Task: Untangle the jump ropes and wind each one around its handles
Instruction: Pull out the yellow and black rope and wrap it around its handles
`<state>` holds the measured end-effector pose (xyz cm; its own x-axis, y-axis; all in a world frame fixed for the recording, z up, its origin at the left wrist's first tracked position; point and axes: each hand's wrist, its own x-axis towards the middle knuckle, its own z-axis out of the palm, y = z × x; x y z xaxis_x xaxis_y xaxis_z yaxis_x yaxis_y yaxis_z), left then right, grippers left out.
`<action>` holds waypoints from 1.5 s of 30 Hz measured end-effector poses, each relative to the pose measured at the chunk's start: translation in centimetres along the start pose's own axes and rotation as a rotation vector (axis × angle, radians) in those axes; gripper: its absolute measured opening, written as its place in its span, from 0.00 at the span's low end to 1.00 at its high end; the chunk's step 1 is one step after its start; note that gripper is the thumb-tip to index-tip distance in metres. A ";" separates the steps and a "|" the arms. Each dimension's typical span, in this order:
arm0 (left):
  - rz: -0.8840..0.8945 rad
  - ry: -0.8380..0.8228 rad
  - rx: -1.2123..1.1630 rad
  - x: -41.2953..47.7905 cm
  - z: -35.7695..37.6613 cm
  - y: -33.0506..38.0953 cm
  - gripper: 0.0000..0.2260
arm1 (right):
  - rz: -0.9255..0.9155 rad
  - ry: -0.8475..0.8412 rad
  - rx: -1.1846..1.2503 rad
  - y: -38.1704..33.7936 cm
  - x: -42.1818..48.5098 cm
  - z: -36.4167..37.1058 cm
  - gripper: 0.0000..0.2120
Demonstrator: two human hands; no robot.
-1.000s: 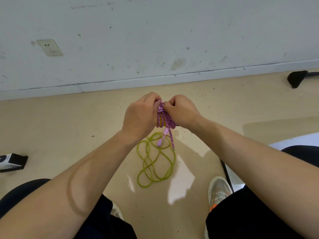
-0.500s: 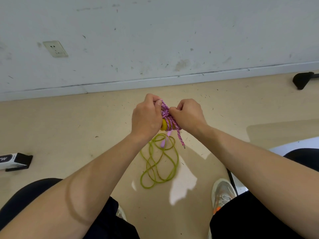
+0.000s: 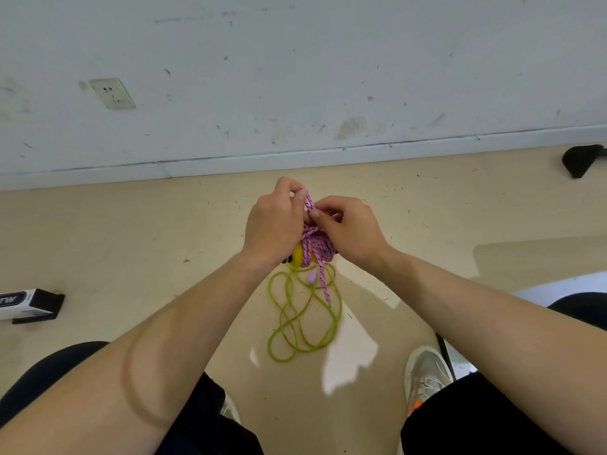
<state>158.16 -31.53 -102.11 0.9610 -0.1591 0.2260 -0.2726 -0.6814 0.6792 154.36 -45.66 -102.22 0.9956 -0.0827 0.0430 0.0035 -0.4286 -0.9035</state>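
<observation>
Start with the floor [image 3: 427,205], because the biggest unfinished part of the job is down there: the green rope [image 3: 302,320] sprawls below your hands in loose, overlapping loops, not wound round anything, so by my reckoning that whole rope is yet to be done. Its upper end runs up towards your hands, and you cannot tell from here whether it joins the yellow handle or only passes behind it. Your left hand [image 3: 274,224] is curled round the bundle from the left, with thumb and forefinger pinching a strand of the pink rope [image 3: 317,246] at the top. Your right hand [image 3: 351,229] meets it from the other side, its fingertips pinching the same strand just beside the left thumb, so both hands are closed on the pink rope and neither is free. That rope sits between your palms as a thick bunch of coils, held in the air above the green loops. It looks mostly wound, and you seem to be at the tucking or tying-off stage. The yellow handle [image 3: 298,256] peeks out under the coils at the heel of your left hand. A short pink tail [image 3: 323,287] hangs free beneath the bundle and wants securing. A small lilac piece [image 3: 312,278] dangles beside it. What it belongs to is unclear.
</observation>
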 end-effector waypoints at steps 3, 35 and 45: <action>-0.064 -0.009 -0.114 -0.1 0.2 0.5 0.09 | 0.083 0.047 0.055 -0.3 0.5 -0.6 0.06; -0.279 -0.099 -0.538 -0.2 -0.3 1.6 0.03 | 0.159 0.161 0.411 -0.8 2.1 -1.1 0.03; -0.391 0.027 -0.511 5.6 -1.5 1.3 0.07 | 0.228 0.206 0.566 -2.4 7.6 -0.9 0.03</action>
<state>163.13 -32.22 -98.88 0.9942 0.0550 -0.0929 0.1040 -0.2577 0.9606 161.83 -46.04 -99.36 0.9391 -0.3105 -0.1469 -0.1019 0.1566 -0.9824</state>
